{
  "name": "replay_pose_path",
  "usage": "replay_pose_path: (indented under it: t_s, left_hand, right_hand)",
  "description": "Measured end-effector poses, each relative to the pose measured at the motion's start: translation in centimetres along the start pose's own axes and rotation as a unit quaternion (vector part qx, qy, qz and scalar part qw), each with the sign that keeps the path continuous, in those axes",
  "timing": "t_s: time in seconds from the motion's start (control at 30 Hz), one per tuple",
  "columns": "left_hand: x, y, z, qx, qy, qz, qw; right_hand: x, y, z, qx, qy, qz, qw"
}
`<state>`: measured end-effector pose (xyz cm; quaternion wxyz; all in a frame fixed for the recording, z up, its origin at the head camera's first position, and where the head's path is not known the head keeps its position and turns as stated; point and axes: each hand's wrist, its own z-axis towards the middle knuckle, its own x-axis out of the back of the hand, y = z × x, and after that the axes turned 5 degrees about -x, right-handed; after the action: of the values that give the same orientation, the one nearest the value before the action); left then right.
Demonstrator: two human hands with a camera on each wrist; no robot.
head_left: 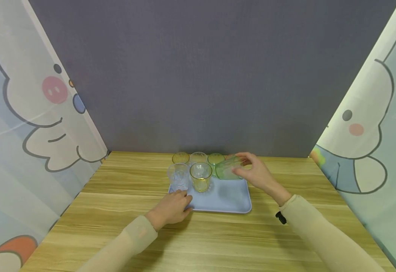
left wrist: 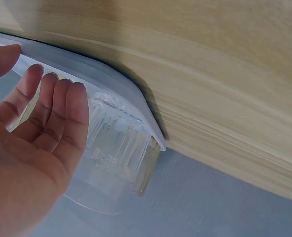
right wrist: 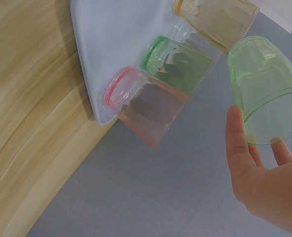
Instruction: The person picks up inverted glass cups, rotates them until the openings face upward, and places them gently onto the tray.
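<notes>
My right hand (head_left: 253,173) grips a tilted light-green glass (right wrist: 267,74) by its rim end, above the right side of the pale blue tray (head_left: 226,200). In the right wrist view, a pink glass (right wrist: 148,106) and another green glass (right wrist: 178,66) stand upright on the tray. My left hand (head_left: 172,207) is at the tray's front left corner, its fingers loosely bent beside the rim. Close to its fingers stands a clear ribbed glass (left wrist: 114,143). Right of that is a glass with a yellow rim (head_left: 201,179).
Along the tray's back stand an amber glass (head_left: 181,158) and a clear glass (head_left: 198,156), left of the upright green one. A dark grey panel (head_left: 198,75) rises behind the wooden table (head_left: 116,211). Printed curtains hang at both sides.
</notes>
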<state>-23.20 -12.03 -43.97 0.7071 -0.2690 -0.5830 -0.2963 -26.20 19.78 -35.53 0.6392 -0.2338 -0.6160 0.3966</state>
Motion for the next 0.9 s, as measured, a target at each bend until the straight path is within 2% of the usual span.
replay_pose_path:
  t_s: [0.17,0.3,0.53,0.9]
  left_hand:
    - [-0.17,0.03,0.04,0.017,-0.021,-0.013,0.9995]
    - [-0.51,-0.1,0.09,0.018,-0.029,-0.015,0.9993]
    - [-0.6,-0.1,0.1,0.009,-0.027,-0.002,0.9996]
    - [-0.77,0.07,0.22,0.018,-0.032,0.018,0.9992]
  right_hand:
    - [-0.05,0.05,0.16,-0.004,-0.002,-0.01,1.0]
    - [-0.03,0.05,0.25,-0.002,-0.002,-0.017,1.0]
    - [-0.04,0.25,0.42,0.004,0.001,-0.036,0.999]
    - [-0.3,-0.02,0.66,0.015,0.013,-0.092,0.996]
